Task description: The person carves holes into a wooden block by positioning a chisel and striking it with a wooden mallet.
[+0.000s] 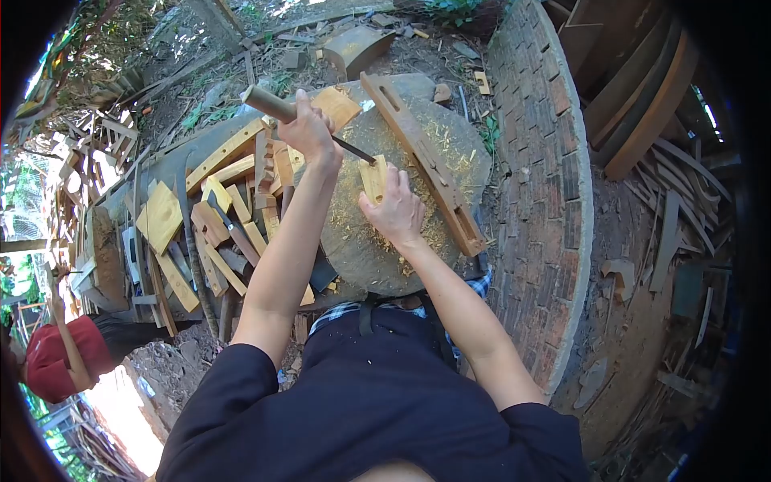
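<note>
My left hand (309, 132) is wrapped round the wooden handle (269, 103) of a chisel. The dark chisel blade (353, 150) slants down to the right, and its tip meets the top end of a small pale wood block (371, 178). My right hand (395, 207) grips that block from its right side, on a round chopping-block surface (353, 241) strewn with wood shavings. Just right of my right hand lies a long slotted wooden beam (422, 157), set diagonally. Behind the chisel rests a flat piece of light wood (337, 106).
Many cut wood pieces (213, 225) are heaped to my left. A low brick wall (530, 193) runs along my right, with curved boards (658, 104) leaning beyond it. At far left is another person in a red shirt (68, 357). A wooden block (357, 48) lies ahead on the ground.
</note>
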Demonstrator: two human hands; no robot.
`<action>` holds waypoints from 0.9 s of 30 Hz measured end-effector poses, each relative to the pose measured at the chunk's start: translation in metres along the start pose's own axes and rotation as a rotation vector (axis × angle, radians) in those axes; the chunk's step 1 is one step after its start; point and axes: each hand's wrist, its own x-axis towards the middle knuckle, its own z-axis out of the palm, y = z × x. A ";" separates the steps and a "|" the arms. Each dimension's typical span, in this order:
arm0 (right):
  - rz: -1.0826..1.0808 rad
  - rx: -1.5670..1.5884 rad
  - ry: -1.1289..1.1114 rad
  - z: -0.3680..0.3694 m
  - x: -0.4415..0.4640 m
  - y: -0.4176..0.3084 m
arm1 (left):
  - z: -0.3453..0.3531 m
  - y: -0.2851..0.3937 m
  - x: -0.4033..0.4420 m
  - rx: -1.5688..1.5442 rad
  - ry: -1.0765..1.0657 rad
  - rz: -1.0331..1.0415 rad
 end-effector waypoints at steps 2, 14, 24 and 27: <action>-0.008 0.014 0.014 -0.001 0.000 -0.001 | -0.002 0.001 0.003 -0.009 0.011 -0.009; 0.045 0.026 -0.034 -0.005 0.000 -0.005 | -0.005 0.002 -0.009 0.049 0.089 0.104; -0.012 0.029 0.047 0.000 -0.001 -0.001 | 0.012 -0.012 -0.055 0.459 -0.293 0.715; 0.001 0.027 0.029 0.000 -0.001 -0.002 | 0.022 -0.010 -0.063 0.455 -0.303 0.672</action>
